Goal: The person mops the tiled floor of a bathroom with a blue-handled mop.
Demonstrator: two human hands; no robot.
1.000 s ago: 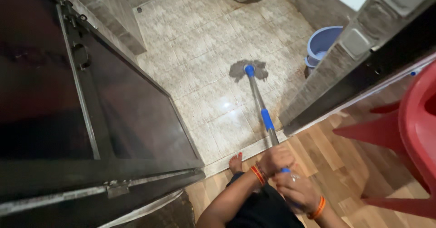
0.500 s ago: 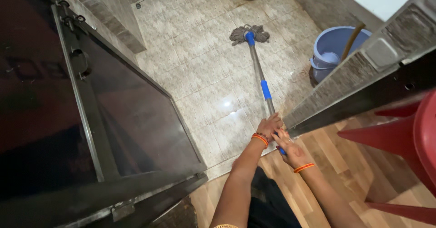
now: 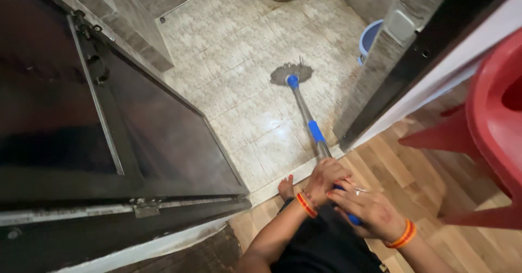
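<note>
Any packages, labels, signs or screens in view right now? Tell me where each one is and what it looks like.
None in view: no package, label, sign or screen shows.
What is there: a mop with a metal handle and blue grips, gripped by the left hand and the right hand; its grey head lies on the tiled floor.
A dark open door stands at left, a red plastic chair at right.
</note>
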